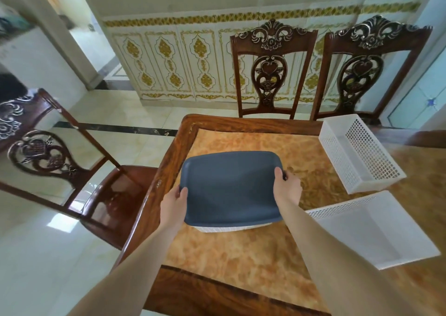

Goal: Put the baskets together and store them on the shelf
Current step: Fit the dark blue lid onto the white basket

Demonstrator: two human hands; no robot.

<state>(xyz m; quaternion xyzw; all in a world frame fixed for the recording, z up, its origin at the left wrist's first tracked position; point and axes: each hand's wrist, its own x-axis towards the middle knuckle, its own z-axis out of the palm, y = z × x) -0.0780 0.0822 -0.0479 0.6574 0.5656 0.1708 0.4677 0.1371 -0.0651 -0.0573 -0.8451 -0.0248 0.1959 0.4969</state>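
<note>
A blue-grey basket [229, 190] sits in the middle of the table, and a strip of a white basket [224, 228] shows under its near edge. My left hand [175, 202] grips the blue basket's left rim. My right hand [288, 185] grips its right rim. Two white perforated baskets lie to the right: one at the far right [359, 154], tilted on its side, and one nearer me [376, 228] beside my right forearm.
The wooden table [241, 255] has a marble-patterned top and a dark wood border. Two carved wooden chairs [272, 69] stand at its far side. Another chair [72, 166] stands at its left. A shiny tiled floor lies to the left.
</note>
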